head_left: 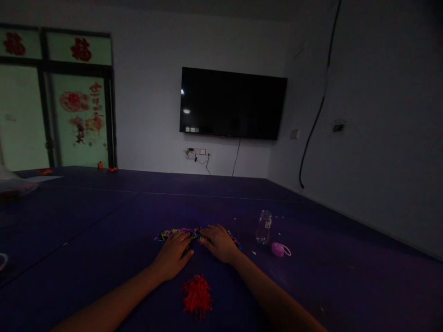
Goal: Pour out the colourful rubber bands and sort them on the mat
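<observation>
Both of my hands rest on a spread of thin multicoloured strands (pixel 194 233), pink, yellow, blue and dark, on the purple table surface. My left hand (pixel 173 256) lies over the left part, fingers stretched out and thumb apart. Over the right part, my right hand (pixel 219 244) lies flat with its fingers extended. What is under the palms is hidden. Closer to me, between my forearms, sits a pile of red strands (pixel 197 295). To the right stand a clear bottle (pixel 263 228) and, beside it, a pink cap with a loop (pixel 279 249).
The purple surface (pixel 104 221) reaches to the far wall, with small white bits scattered near the bottle. At the left edge are a clear plastic bag (pixel 14 184) and a white sheet (pixel 44 179). Small orange objects (pixel 112 169) lie near the glass door. A black cable (pixel 313 127) hangs at right.
</observation>
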The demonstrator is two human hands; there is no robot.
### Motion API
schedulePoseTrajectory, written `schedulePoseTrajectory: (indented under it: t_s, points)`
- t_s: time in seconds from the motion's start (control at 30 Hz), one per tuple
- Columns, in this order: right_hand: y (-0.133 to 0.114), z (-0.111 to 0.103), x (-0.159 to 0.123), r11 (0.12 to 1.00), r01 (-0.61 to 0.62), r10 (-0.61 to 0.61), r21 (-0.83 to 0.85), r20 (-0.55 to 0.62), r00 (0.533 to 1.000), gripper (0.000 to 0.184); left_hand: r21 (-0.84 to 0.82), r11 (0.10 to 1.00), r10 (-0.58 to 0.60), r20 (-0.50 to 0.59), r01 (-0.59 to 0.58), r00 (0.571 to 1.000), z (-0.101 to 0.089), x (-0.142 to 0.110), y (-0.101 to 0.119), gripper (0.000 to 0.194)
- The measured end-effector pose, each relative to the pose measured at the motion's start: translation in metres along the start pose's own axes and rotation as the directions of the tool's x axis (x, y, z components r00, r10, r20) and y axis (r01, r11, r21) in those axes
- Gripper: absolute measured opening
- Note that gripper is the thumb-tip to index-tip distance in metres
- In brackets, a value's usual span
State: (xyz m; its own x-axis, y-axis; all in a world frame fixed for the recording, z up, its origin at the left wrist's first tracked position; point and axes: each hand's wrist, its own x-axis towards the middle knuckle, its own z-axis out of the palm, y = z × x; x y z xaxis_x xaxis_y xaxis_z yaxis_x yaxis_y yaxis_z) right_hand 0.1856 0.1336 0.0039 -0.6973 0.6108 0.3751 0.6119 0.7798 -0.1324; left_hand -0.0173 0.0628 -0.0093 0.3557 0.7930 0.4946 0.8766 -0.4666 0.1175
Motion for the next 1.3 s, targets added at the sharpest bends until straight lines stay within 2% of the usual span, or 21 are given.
schedulePoseTrajectory:
  t_s: [0.07,0.17,0.33,0.47,0.6,0.73,0.9,1.0,1.13,1.23,1.3]
  points:
    - [-0.001,-0.002,-0.001,0.997,0.08,-0.079,0.024,-0.013,0.997,0.038,0.001,1.0,0.003,-0.011,-0.003,1.0,0.001,0.0,-0.001,0.035]
    - [-0.003,-0.006,-0.002,0.993,0.115,-0.112,0.041,-0.063,0.992,0.036,-0.007,1.0,0.006,-0.013,-0.006,1.0,0.0,0.001,0.001,0.032]
    - [-0.009,-0.002,-0.001,1.0,0.014,-0.014,-0.002,-0.14,0.99,0.042,-0.018,1.0,0.01,0.005,-0.009,1.0,-0.003,0.003,0.004,0.028]
    - [-0.016,0.008,0.003,0.993,-0.107,0.103,-0.052,-0.074,0.992,0.056,-0.002,0.999,0.043,-0.021,-0.043,0.999,0.002,0.003,0.002,0.023]
    - [-0.02,0.014,0.007,0.986,-0.155,0.155,-0.063,0.002,0.988,0.062,0.014,0.999,0.046,-0.037,-0.045,0.998,0.008,0.003,-0.002,0.028]
    - [-0.021,0.011,0.006,0.995,-0.096,0.096,-0.026,0.025,0.995,0.058,0.02,1.0,0.02,-0.014,-0.02,1.0,0.008,0.002,-0.002,0.033]
    - [-0.026,0.0,0.001,0.999,0.031,-0.03,0.033,-0.025,0.999,0.041,-0.03,0.999,0.03,-0.015,-0.03,0.999,0.002,0.002,0.0,0.03]
    - [-0.029,-0.004,-0.001,0.998,0.049,-0.047,0.048,-0.038,0.998,0.033,-0.065,0.998,0.025,-0.006,-0.025,1.0,0.0,0.003,0.001,0.031]
    - [-0.027,0.001,-0.001,1.0,-0.012,0.013,0.014,-0.051,0.999,0.043,-0.062,0.998,0.031,0.002,-0.031,1.0,-0.001,0.002,0.002,0.028]
    - [-0.023,0.009,0.001,0.999,-0.048,0.048,-0.024,0.008,0.999,0.058,-0.044,0.998,0.047,-0.023,-0.048,0.999,0.001,0.002,0.002,0.028]
    - [-0.022,0.011,0.001,0.999,-0.042,0.043,-0.009,0.047,0.998,0.057,-0.037,0.998,0.052,-0.02,-0.053,0.998,0.001,0.001,0.001,0.029]
